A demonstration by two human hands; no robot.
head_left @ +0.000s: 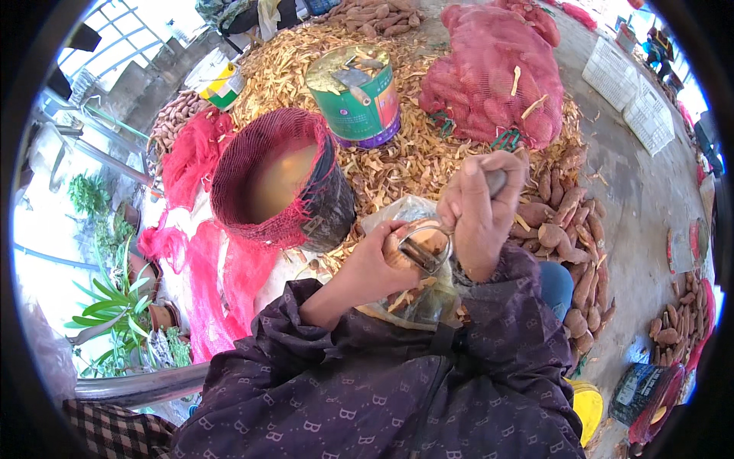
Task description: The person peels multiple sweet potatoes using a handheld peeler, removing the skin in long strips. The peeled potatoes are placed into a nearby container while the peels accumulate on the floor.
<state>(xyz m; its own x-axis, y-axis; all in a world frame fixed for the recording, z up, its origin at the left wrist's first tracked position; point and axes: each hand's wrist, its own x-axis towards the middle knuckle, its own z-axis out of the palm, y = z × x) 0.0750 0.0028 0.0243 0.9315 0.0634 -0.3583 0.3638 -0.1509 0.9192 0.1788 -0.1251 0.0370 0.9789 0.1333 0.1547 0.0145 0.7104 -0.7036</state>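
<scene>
Over my lap, my left hand (365, 264) is closed around a sweet potato (394, 251), whose flesh shows where skin is gone. My right hand (483, 203) grips a peeler by its grey handle (496, 180). The peeler's metal head (425, 251) lies against the sweet potato, close to my left fingertips. Below both hands a clear plastic bag (428, 302) covers my lap, with bits of peel on it. The underside of the sweet potato is hidden by my left hand and the bag.
A bucket (325, 206) of cloudy water stands ahead left, before a green tin drum (355, 107). Peelings (397, 164) cover the floor. Unpeeled sweet potatoes (569, 237) lie to the right. Further off are a full red mesh sack (493, 76) and white crates (612, 76).
</scene>
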